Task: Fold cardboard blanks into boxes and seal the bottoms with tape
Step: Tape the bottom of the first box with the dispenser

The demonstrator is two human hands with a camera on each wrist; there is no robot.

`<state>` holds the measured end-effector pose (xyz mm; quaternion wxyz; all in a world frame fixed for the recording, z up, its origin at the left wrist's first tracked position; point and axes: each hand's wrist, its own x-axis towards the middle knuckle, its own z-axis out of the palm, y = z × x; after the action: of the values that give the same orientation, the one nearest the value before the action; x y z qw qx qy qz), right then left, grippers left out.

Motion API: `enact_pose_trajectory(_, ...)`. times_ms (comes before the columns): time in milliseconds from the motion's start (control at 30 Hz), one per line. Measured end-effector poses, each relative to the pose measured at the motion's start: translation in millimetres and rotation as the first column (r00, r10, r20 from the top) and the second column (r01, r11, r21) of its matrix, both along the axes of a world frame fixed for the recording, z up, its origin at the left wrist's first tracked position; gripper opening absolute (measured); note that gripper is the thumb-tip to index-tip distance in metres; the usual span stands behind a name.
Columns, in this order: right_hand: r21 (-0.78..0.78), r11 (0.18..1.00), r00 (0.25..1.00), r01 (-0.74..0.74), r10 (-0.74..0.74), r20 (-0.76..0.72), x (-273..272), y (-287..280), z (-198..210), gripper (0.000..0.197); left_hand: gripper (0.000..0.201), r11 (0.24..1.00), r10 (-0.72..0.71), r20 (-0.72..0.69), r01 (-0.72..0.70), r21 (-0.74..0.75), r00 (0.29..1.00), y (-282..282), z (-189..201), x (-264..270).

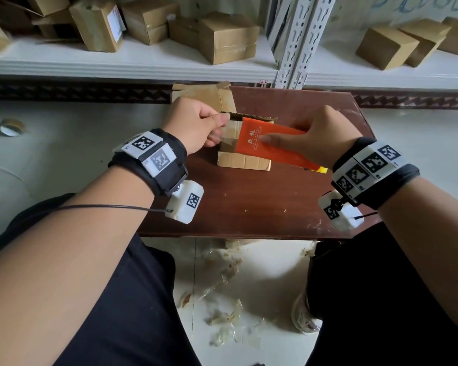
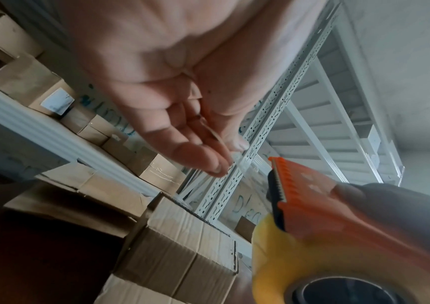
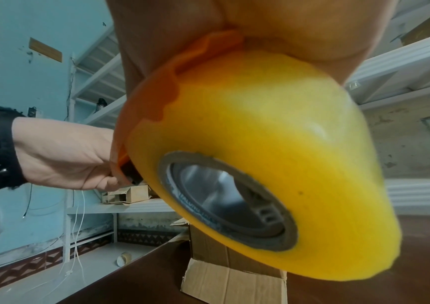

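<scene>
At frame centre the small brown cardboard box (image 1: 245,143) sits folded on the dark wooden bench (image 1: 249,207); left hand (image 1: 193,125) fingers pinch the tape end; right hand (image 1: 320,138) grips the orange tape dispenser (image 1: 270,143); sealing looks just begun.

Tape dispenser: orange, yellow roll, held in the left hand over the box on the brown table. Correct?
Not quite. The right hand holds the orange tape dispenser, as the head view shows; the left hand pinches the tape end beside it. The rest stands: yellow roll, over the box on the brown table.
</scene>
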<state>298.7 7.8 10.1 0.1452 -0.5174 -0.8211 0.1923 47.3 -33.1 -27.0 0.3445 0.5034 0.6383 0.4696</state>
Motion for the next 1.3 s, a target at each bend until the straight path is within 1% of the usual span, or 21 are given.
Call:
enact_pose_trajectory(100,-0.010,0.999,0.999,-0.035,0.035,-0.002,1.0,0.6,-1.8,0.092,0.023,1.000,-0.009,0.001,0.009,-0.002,1.000,-1.8,2.8,-3.5)
enact_pose_trajectory(233,-0.031,0.999,0.999,-0.030,0.029,-0.020,2.3,-1.1,-0.7,0.093,0.021,0.999,-0.022,-0.005,0.022,0.023,1.000,-3.8,5.4,-7.1)
enact_pose_trajectory(333,-0.056,0.998,1.000,-0.011,0.009,-0.025,7.1,1.6,-0.7,0.085,0.021,0.998,0.033,-0.051,-0.030,0.047,0.998,-3.0,6.3,-18.4)
enact_pose_trajectory(400,-0.055,0.998,1.000,0.009,-0.009,-0.001,14.2,4.6,-0.5,0.086,0.020,0.995,0.080,-0.058,-0.077,0.065,0.995,-3.0,8.0,-29.3)
enact_pose_trajectory(467,-0.044,0.998,0.999,0.036,-0.035,0.014,22.7,8.1,-2.2,0.095,0.020,0.991,0.117,-0.044,-0.113,0.077,0.992,-3.7,10.0,-36.1)
enact_pose_trajectory(533,-0.025,0.999,0.999,0.034,-0.034,0.007,28.7,11.4,-4.8,0.107,0.019,0.989,0.128,-0.038,-0.124,0.086,0.991,-4.7,11.4,-39.9)
enact_pose_trajectory(567,-0.008,1.000,1.000,0.021,-0.021,0.001,31.0,12.5,-5.8,0.110,0.019,0.988,0.130,-0.039,-0.126,0.091,0.991,-4.7,11.6,-42.0)
enact_pose_trajectory(600,-0.003,1.000,1.000,0.007,-0.007,-0.002,34.0,14.4,-7.1,0.109,0.019,0.986,0.137,-0.046,-0.132,0.097,0.990,-3.9,10.8,-44.8)
enact_pose_trajectory(633,-0.004,1.000,1.000,-0.007,0.007,-0.005,37.1,14.8,-7.8,0.104,0.019,0.985,0.144,-0.062,-0.137,0.100,0.988,-3.4,10.1,-48.5)
enact_pose_trajectory(733,-0.032,0.999,1.000,-0.006,0.006,0.009,49.0,14.5,-8.6,0.077,0.021,0.981,0.172,-0.091,-0.163,0.101,0.981,-1.5,8.9,-63.4)
enact_pose_trajectory(767,-0.045,0.999,1.000,0.011,-0.011,0.011,53.8,16.1,-10.0,0.073,0.020,0.979,0.187,-0.091,-0.179,0.098,0.978,-1.9,9.9,-69.1)
enact_pose_trajectory(800,-0.054,0.998,0.999,0.042,-0.040,0.020,59.6,20.0,-12.2,0.074,0.019,0.976,0.206,-0.090,-0.197,0.097,0.974,-2.1,11.5,-74.8)
enact_pose_trajectory(900,-0.066,0.991,0.991,0.114,-0.109,0.074,73.9,31.2,-20.2,0.087,0.020,0.965,0.253,-0.110,-0.242,0.104,0.961,-3.9,15.4,-82.6)
enact_pose_trajectory(933,-0.074,0.989,0.989,0.126,-0.119,0.089,77.1,35.1,-23.9,0.088,0.021,0.965,0.252,-0.125,-0.239,0.109,0.960,-4.9,16.8,-80.7)
enact_pose_trajectory(1033,-0.078,0.983,0.979,0.165,-0.154,0.130,80.3,39.9,-29.5,0.083,0.024,0.978,0.191,-0.164,-0.172,0.121,0.968,-10.1,23.1,-65.3)
enact_pose_trajectory(1067,-0.082,0.980,0.975,0.180,-0.167,0.146,80.7,41.6,-32.0,0.085,0.023,0.981,0.163,-0.171,-0.141,0.131,0.972,-12.5,25.6,-58.6)
enact_pose_trajectory(1167,-0.079,0.973,0.962,0.216,-0.199,0.187,81.7,47.1,-39.5,0.101,0.023,0.984,0.110,-0.173,-0.082,0.161,0.979,-17.6,32.3,-40.2)
enact_pose_trajectory(1200,-0.074,0.971,0.958,0.229,-0.212,0.195,81.7,49.1,-41.4,0.102,0.024,0.983,0.103,-0.164,-0.075,0.169,0.981,-17.5,33.4,-35.1)
enact_pose_trajectory(1300,-0.075,0.962,0.948,0.263,-0.244,0.204,79.0,54.0,-44.6,0.091,0.027,0.977,0.089,-0.132,-0.061,0.203,0.987,-16.2,35.1,-24.1)
